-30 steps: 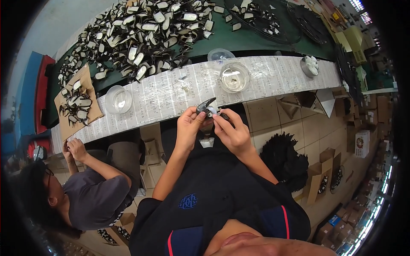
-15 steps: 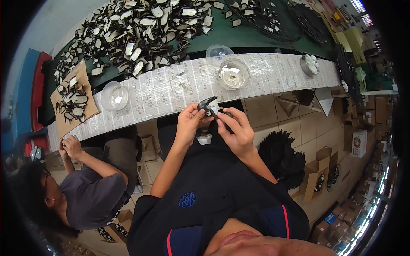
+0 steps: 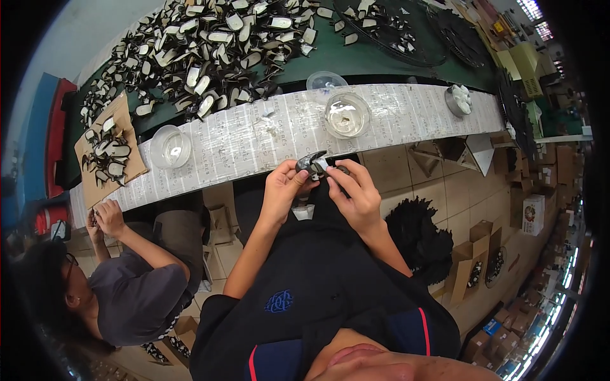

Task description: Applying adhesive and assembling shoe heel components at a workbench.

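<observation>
Over my lap, just off the table's near edge, my left hand is closed on a glossy black curved piece. It resembles the pale-faced black pieces piled on the table. My right hand is closed too, its thumb and fingertips pinching a small white patch against the piece's right side. My fingers hide part of the black piece. Beneath my hands, a small whitish object rests near my lap; its kind is unclear.
A large pile of pale-faced black pieces covers the green surface. Clear bowls and a tin of white lumps stand on the paper-covered strip. At left a co-worker sits by cardboard holding more pieces.
The black piece has turned slightly in my left hand, and its pale face shows less. My right fingers have shifted a little with the white patch.
</observation>
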Motion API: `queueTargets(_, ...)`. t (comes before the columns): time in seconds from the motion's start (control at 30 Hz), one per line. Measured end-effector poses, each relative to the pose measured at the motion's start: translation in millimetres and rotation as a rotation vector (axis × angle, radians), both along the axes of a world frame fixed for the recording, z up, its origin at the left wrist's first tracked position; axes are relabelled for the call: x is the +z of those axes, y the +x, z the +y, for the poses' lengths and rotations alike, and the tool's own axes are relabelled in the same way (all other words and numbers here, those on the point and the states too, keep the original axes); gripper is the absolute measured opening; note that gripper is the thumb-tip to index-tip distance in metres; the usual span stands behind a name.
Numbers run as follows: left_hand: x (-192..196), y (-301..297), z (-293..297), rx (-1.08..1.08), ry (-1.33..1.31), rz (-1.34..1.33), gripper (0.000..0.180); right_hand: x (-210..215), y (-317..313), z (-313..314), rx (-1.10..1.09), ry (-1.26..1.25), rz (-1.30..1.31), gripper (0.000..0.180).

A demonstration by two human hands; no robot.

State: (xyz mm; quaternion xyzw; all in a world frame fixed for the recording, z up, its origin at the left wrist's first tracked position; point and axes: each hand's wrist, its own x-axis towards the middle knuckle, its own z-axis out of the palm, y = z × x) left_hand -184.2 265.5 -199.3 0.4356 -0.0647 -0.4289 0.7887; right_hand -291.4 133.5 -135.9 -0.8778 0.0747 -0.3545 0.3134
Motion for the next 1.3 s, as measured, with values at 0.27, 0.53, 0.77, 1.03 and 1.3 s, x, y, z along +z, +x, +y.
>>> queueTargets(0.27,8.3,-0.3,1.0,-0.005,0.014,-0.057,0.015,-0.1,0.8,1.5,0.02,0.011,0.042,0.028)
queueTargets(0.53,15.5,-1.2,0.1,0.016,0.037,-0.074,0.016,0.4,2.4,-0.7,-0.066,-0.043,0.035,0.028)
queueTargets(0.77,17.8,0.8,1.8,-0.018,0.074,-0.078,0.016,4.7,3.0,-6.3,-0.172,-0.067,-0.008,0.028)
queueTargets(1.03,22.2,2.9,4.6,-0.059,0.004,0.13,0.025,23.7,-2.3,-3.9,-0.147,0.08,-0.007,0.026)
queueTargets(1.3,19.4,2.0,2.0,-0.039,-0.012,0.18,0.022,16.7,-0.7,4.5,-0.047,0.184,0.068,0.025)
